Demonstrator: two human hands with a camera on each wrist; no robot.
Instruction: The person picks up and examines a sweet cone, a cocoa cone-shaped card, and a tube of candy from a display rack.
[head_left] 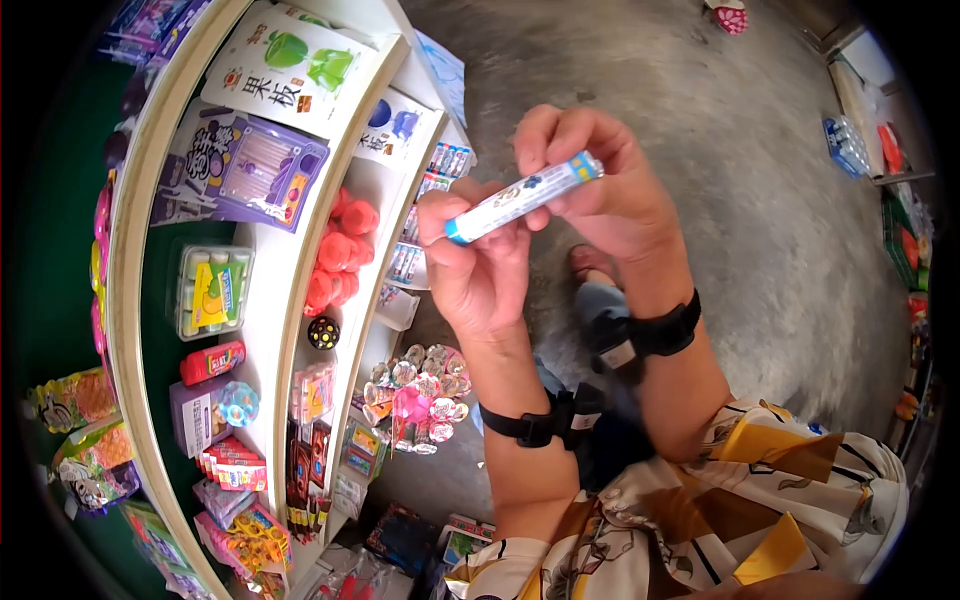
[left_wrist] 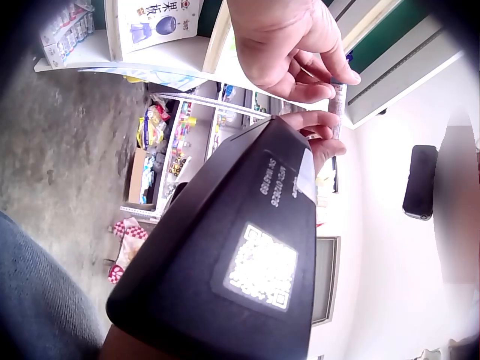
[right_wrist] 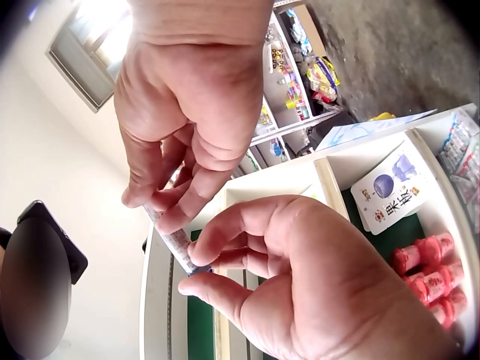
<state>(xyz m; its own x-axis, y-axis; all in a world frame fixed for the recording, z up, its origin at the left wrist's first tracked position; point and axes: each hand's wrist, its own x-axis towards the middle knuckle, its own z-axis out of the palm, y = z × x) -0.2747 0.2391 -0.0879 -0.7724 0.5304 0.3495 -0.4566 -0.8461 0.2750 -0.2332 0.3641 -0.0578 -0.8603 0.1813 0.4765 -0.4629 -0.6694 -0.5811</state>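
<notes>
A slim candy roll in a white printed wrapper with blue ends is held up between both hands, over the floor beside the shelves. My left hand pinches its plain blue end between thumb and fingers. Thumb and fingers of my right hand grip the other end, which carries yellow marks. In the left wrist view, my left hand overlaps part of the roll. The right wrist view shows the roll slanting between my right hand and my left hand.
White shelves on the left carry red jars, a purple snack pack and flat white packs. Shiny wrapped lollipops stand by the shelf edge. Boxes of similar rolls sit on the lower shelf. Concrete floor lies beyond.
</notes>
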